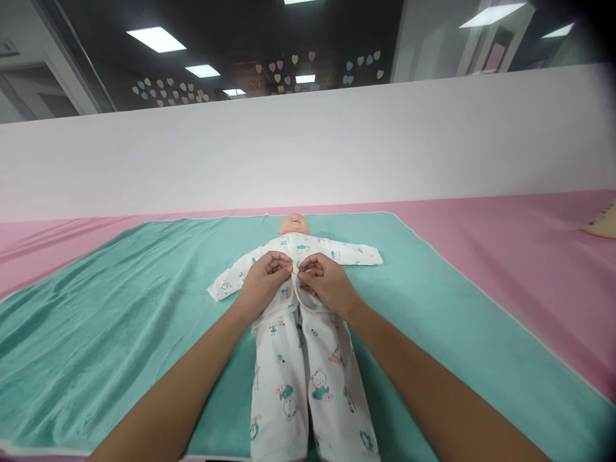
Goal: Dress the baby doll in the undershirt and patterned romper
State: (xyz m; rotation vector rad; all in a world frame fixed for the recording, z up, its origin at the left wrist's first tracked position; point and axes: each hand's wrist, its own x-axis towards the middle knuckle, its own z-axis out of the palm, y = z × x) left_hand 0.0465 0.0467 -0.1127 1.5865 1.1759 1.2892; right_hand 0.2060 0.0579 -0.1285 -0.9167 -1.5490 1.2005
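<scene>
A baby doll [294, 224] lies on its back on a teal towel [120, 321], head away from me. It wears a white printed sleepsuit [308, 378] with small animal figures. My left hand [264, 280] and my right hand [326, 282] meet over the doll's chest. Both pinch the front edges of the sleepsuit at a small round button [295, 270]. The fingers of each hand are curled shut on the fabric. The doll's sleeves spread out to either side and its legs point toward me.
The towel covers a pink surface [529, 237] that runs left and right. A white partition wall [308, 147] stands right behind it. A beige object [604, 224] lies at the far right edge.
</scene>
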